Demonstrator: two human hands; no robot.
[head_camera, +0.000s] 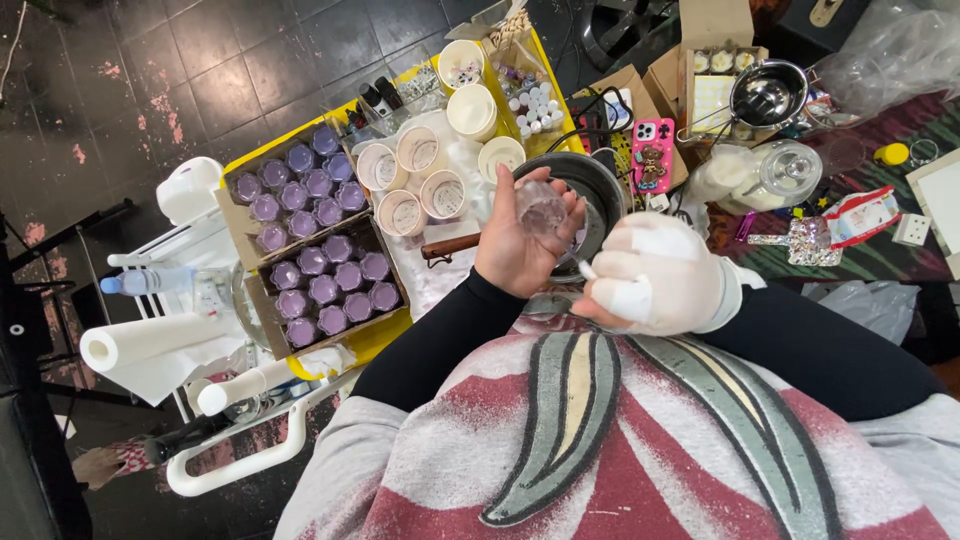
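Boxes (300, 215) full of purple jars; left hand (520, 245) holds glass (541, 207).

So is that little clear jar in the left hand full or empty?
Empty, as far as can be seen: the small clear jar held by the left hand looks see-through, with no coloured filling like the purple jars nearby.

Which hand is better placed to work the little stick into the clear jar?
Probably right: the gloved right hand pinches the thin white stick beside the clear jar, which the left hand cradles over the dark pot.
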